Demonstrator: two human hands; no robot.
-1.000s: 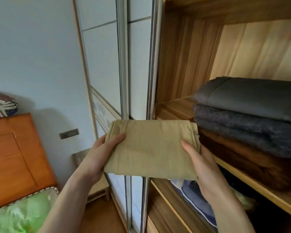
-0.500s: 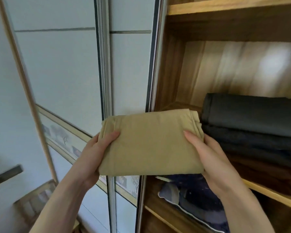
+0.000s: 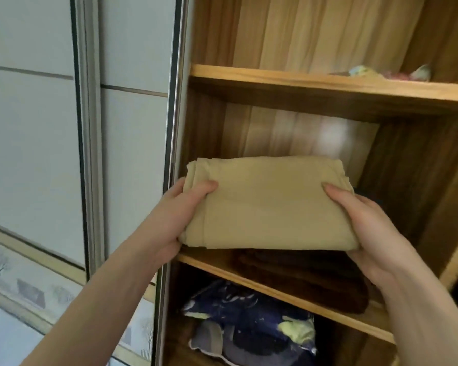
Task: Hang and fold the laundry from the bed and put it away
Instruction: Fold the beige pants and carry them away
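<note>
My left hand [image 3: 169, 220] and right hand [image 3: 373, 233] grip the folded cloth [image 3: 267, 204] by its side edges, thumbs on top, fingers curled beneath. It hangs above the shelf [image 3: 249, 276] edge; open space lies beyond my fingertips, a brown blanket [image 3: 315, 281] below.

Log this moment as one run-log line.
step: shelving | item: folded tan cloth | left hand: grips left edge | right hand: grips right edge | location: in front of middle wardrobe shelf

Matt tan cloth bundle [image 3: 269, 204]; glossy wood-grain shelf [image 3: 275, 283]; brushed-metal door frame [image 3: 90, 154].
</note>
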